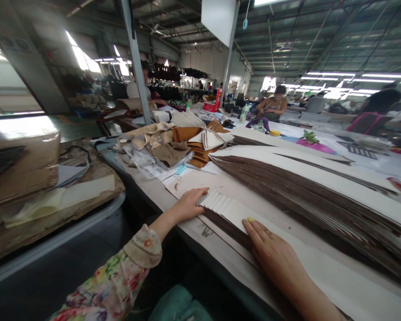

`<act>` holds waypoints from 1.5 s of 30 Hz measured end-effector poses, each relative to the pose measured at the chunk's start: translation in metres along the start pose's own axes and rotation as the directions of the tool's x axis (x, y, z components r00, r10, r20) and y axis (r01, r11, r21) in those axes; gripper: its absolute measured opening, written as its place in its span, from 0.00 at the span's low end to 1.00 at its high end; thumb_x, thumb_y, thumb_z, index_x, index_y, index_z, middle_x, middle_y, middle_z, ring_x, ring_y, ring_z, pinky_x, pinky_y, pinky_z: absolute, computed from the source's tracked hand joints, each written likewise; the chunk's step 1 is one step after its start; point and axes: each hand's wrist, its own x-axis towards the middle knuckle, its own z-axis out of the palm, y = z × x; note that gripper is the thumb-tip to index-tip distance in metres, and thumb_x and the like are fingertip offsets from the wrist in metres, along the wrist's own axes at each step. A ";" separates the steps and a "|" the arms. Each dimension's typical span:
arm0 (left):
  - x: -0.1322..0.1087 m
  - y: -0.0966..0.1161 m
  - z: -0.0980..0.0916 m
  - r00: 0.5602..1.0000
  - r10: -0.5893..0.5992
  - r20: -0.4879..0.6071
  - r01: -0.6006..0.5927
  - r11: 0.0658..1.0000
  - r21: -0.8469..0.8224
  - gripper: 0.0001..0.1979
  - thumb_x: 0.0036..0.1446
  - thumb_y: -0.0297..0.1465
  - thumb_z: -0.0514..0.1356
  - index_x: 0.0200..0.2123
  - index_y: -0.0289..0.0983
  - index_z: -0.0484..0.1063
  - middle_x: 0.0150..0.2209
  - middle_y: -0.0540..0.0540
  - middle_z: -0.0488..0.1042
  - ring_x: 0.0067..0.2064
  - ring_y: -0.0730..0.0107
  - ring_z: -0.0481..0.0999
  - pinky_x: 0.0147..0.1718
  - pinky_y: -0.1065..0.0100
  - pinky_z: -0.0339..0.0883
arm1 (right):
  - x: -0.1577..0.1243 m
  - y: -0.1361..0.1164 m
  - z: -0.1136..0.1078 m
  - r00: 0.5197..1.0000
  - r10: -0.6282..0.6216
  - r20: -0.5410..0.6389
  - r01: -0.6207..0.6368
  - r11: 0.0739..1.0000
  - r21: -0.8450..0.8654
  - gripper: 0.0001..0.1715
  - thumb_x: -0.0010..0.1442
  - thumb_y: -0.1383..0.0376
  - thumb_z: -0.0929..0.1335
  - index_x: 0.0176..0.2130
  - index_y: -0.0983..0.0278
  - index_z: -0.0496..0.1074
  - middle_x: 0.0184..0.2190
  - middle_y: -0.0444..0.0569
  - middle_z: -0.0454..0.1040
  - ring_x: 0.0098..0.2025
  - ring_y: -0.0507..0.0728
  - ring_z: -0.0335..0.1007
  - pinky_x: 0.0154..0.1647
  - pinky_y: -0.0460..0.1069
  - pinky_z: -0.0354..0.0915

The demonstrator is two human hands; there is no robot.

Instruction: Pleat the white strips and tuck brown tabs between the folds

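A stack of long strips [235,210], white on top and brown along its side, runs from the table's middle to the lower right. Its near-left end is fanned into overlapping steps. At that end, my left hand [187,206] holds the strips, with thumb and forefinger at the edge. My right hand [276,252] lies with fingers stretched out on the white top face, a little farther along the stack; its thumb is hidden. Beyond both hands lies a thicker pile of similar strips [287,187], brown edges showing.
Brown and tan material pieces [170,154] and clear plastic [143,162] lie at the table's far left. A cardboard-topped grey bin [120,205] stands to the left across a gap. A metal post [136,62] rises behind. A seated person [274,104] is farther back.
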 end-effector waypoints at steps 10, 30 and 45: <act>-0.004 0.001 0.001 0.998 -0.060 0.013 0.060 0.998 -0.026 0.33 0.46 0.31 0.56 0.57 0.40 0.52 0.50 0.46 0.67 0.52 0.60 0.62 0.52 0.58 0.54 | -0.016 0.011 0.001 0.998 -0.065 -0.014 0.063 0.993 -0.100 0.34 0.45 0.82 0.55 0.52 0.70 0.61 0.47 0.57 0.70 0.43 0.55 0.71 0.36 0.47 0.70; -0.004 -0.004 -0.005 0.997 -0.042 0.070 0.052 0.987 -0.150 0.37 0.45 0.31 0.60 0.59 0.40 0.49 0.52 0.44 0.65 0.54 0.59 0.60 0.54 0.58 0.50 | -0.004 0.005 0.003 0.998 -0.061 0.001 0.061 0.991 -0.120 0.30 0.48 0.81 0.57 0.51 0.72 0.63 0.47 0.57 0.70 0.45 0.57 0.69 0.39 0.49 0.69; 0.002 -0.013 -0.011 0.946 -0.238 0.223 0.325 0.662 -0.676 0.35 0.44 0.24 0.54 0.58 0.39 0.49 0.49 0.41 0.60 0.43 0.68 0.69 0.43 0.64 0.60 | -0.004 0.008 0.003 0.998 -0.064 0.014 0.065 0.995 -0.080 0.31 0.48 0.81 0.57 0.51 0.71 0.63 0.48 0.57 0.69 0.45 0.56 0.69 0.40 0.48 0.69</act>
